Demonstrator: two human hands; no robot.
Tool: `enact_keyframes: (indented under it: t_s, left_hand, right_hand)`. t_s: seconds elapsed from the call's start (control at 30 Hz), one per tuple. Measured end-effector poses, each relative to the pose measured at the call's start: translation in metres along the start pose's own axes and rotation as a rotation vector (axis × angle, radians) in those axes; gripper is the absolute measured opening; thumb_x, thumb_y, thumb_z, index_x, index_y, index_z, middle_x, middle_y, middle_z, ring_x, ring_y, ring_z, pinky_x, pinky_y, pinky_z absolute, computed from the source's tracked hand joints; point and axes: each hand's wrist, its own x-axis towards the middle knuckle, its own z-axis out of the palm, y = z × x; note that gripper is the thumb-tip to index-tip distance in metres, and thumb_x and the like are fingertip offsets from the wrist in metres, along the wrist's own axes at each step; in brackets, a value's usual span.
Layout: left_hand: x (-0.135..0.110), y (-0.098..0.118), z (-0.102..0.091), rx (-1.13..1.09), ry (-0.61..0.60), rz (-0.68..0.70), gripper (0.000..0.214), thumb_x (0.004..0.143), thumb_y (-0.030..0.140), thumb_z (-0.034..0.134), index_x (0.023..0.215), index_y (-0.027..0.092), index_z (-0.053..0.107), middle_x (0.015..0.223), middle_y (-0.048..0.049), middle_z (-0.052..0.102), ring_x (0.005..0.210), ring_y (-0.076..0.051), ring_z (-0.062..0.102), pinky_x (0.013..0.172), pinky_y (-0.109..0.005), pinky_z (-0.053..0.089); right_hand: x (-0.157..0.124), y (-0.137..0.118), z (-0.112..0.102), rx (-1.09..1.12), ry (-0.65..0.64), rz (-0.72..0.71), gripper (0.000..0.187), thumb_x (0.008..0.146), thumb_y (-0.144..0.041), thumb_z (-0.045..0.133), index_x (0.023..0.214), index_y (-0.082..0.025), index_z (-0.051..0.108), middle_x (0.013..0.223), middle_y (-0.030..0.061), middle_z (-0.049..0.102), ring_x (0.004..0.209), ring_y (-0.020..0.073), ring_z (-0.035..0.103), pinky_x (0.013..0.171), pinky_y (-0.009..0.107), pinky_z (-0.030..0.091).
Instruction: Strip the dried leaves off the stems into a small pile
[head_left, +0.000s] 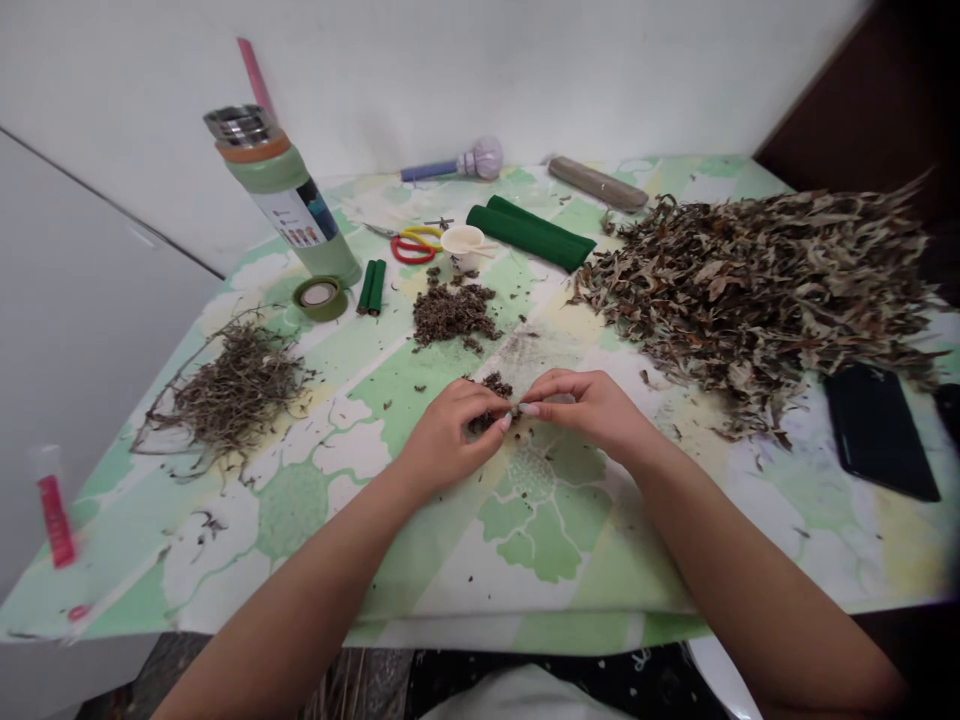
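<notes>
Over the middle of the table, my left hand [466, 425] and my right hand [581, 405] meet fingertip to fingertip. Each pinches with thumb and fingers; what lies between them is too small to make out, perhaps a bit of dried leaf. Right behind and under the fingers sits a small heap of dark crumbled plant matter [496, 384], partly hidden by my left hand. A larger crumbled pile [454, 312] lies just beyond. To the right spreads a big heap of dried leaves [750, 280], and thin dry stems [238, 390] are bunched on the left.
A green bottle [304, 215] stands at the back left beside a roll of tape [321, 298] and two short green rolls [371, 287]. Scissors [414, 245], a small cup [463, 245] and green rolled sheets [531, 235] lie behind. A black phone [879, 430] rests at right.
</notes>
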Motion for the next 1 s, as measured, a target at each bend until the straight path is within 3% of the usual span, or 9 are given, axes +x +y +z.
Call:
enact_keyframes:
  t_s: [0.37, 0.53, 0.7, 1.0]
  left_hand:
    - [0.0030, 0.0003, 0.0034, -0.196, 0.043, -0.128, 0.016, 0.081, 0.027, 0.056, 0.079, 0.018, 0.069, 0.079, -0.0060, 0.068, 0.078, -0.017, 0.060, 0.072, -0.031, 0.048]
    - [0.0035, 0.0021, 0.0019, -0.260, 0.080, -0.178, 0.017, 0.081, 0.028, 0.056, 0.076, 0.018, 0.068, 0.079, -0.0065, 0.067, 0.077, -0.017, 0.061, 0.070, -0.030, 0.049]
    - [0.0041, 0.0034, 0.0017, -0.317, 0.084, -0.180, 0.022, 0.084, 0.031, 0.053, 0.075, 0.017, 0.068, 0.081, -0.0070, 0.066, 0.079, -0.017, 0.061, 0.072, -0.030, 0.049]
    - [0.0038, 0.0032, 0.0021, -0.318, 0.084, -0.169, 0.022, 0.085, 0.029, 0.052, 0.076, 0.017, 0.067, 0.081, -0.0062, 0.066, 0.079, -0.016, 0.061, 0.071, -0.029, 0.048]
  right_hand:
    - [-0.0004, 0.0021, 0.0031, 0.039, -0.001, -0.006, 0.013, 0.066, -0.029, 0.071, 0.075, -0.019, 0.072, 0.082, 0.0039, 0.067, 0.081, 0.0170, 0.061, 0.079, 0.032, 0.046]
    - [-0.0008, 0.0034, 0.0036, 0.028, 0.051, -0.133, 0.016, 0.073, -0.032, 0.067, 0.083, -0.020, 0.071, 0.087, 0.0047, 0.066, 0.085, 0.0168, 0.061, 0.081, 0.033, 0.046]
    - [-0.0043, 0.0014, 0.0058, -0.120, 0.048, -0.297, 0.021, 0.077, -0.031, 0.065, 0.097, -0.025, 0.070, 0.095, 0.0048, 0.063, 0.082, 0.0155, 0.060, 0.079, 0.033, 0.049]
    - [-0.0033, 0.0064, 0.0044, -0.281, 0.096, -0.447, 0.019, 0.084, -0.027, 0.055, 0.093, -0.025, 0.072, 0.092, 0.0057, 0.065, 0.084, 0.0169, 0.061, 0.076, 0.032, 0.050]
